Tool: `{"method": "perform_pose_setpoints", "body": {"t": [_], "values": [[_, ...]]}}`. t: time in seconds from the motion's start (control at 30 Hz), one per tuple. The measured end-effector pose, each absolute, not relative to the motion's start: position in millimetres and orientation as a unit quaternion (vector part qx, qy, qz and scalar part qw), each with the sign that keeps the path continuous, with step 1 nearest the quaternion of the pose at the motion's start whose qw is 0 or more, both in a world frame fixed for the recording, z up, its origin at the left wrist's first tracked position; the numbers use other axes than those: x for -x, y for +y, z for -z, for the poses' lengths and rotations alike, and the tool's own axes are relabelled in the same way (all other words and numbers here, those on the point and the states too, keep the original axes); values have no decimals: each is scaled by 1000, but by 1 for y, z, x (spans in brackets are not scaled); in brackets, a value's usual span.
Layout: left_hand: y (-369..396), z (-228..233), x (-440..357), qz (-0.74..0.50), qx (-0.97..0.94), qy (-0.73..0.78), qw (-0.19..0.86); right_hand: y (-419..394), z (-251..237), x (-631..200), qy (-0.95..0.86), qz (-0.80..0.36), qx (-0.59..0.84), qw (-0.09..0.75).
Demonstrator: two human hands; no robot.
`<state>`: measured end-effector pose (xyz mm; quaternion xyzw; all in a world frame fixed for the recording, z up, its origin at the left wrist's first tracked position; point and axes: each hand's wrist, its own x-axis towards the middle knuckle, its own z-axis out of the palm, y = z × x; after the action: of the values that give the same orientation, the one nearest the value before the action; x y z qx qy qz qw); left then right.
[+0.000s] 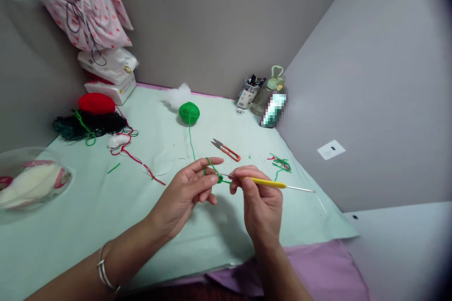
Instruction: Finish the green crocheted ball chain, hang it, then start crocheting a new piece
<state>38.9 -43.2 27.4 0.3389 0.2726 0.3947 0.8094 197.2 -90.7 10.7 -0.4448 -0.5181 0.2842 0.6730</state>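
In the head view, the left hand is pinching a small green crocheted yarn piece between thumb and fingertips, with the green strand looping over its raised forefinger. The right hand is gripping a yellow-handled metal crochet hook, fingers closed round the handle, the hook tip meeting the yarn piece just above the pale green table cover. The strand is running back to a round green yarn ball lying well behind the hands. Orange-handled thread snips are lying between ball and hands. A labelled jar of small tools is standing by the wall; its writing is too small to read.
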Motion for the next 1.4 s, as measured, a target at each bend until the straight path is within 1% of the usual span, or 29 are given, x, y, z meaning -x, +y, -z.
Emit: {"method": "perform_pose_setpoints", "body": {"t": [0.13, 0.37, 0.7, 1.03, 1.4], "values": [[-45, -27, -41, -391, -351, 273, 806, -89, -11, -196, -524, -282, 447, 668], [-46, -22, -41, -392, -355, 278, 802, -91, -9, -196, -508, -316, 437, 672], [-42, -14, -42, -390, -362, 310, 788, -84, 9, -194, -465, -332, 469, 674], [-40, -6, -43, -386, -371, 328, 778, -88, 11, -194, -445, -349, 478, 672], [-39, -5, -41, -390, -367, 333, 776, -84, 15, -197, -404, -358, 455, 708]]}}
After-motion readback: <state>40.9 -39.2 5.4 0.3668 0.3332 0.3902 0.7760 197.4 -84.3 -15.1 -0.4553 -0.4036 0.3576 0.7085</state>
